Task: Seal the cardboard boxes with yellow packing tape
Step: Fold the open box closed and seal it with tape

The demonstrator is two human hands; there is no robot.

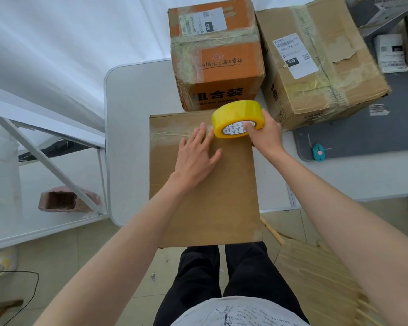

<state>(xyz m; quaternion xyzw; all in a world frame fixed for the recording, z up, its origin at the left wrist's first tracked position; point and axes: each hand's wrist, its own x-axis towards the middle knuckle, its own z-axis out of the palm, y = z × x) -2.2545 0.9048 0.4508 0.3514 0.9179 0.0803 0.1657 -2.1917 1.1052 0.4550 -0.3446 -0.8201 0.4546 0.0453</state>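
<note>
A plain brown cardboard box [212, 198] lies flat on the white table [132, 118], its near end overhanging the table edge. My left hand [197, 154] presses flat on the box top with fingers spread. My right hand [264, 135] grips a roll of yellow packing tape [237, 117] held at the box's far right corner, fingers inside the core. Old clear tape crosses the box's far end. Behind stand an orange printed box [216, 55] and a larger brown box [320, 60], both wrapped in tape with shipping labels.
A small teal box cutter [318, 152] lies on a grey mat [368, 135] at the right. Flattened cardboard [316, 278] leans near my right leg. A pinkish open bag [66, 200] sits on the floor to the left, beside a metal frame.
</note>
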